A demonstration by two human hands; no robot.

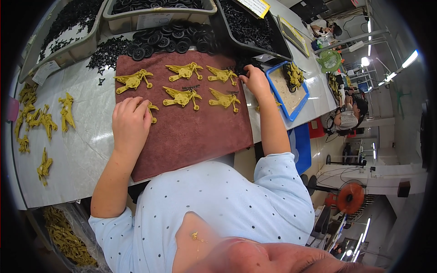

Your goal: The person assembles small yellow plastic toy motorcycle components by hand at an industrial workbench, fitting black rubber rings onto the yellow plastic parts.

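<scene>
My left hand (130,120) is bent over a yellow plastic frame (153,112) on the left of a brown cloth (191,145); one end of the frame shows past my thumb, the rest is covered. My right hand (256,82) reaches to small black parts (249,62) by the cloth's far right corner. Its fingers are curled together, and what they pinch, if anything, is hidden. More yellow frames lie in rows on the cloth, one (133,81) beyond my left hand. Thin black pieces lie on several of them, such as the near middle frame (181,97).
Bins of black parts (157,10) line the far side, with loose black wheels (164,40) before them. Loose yellow frames (66,111) lie at left. Right of the cloth is a blue-rimmed tray (291,114). A bag of yellow parts (68,236) stands below the table at left.
</scene>
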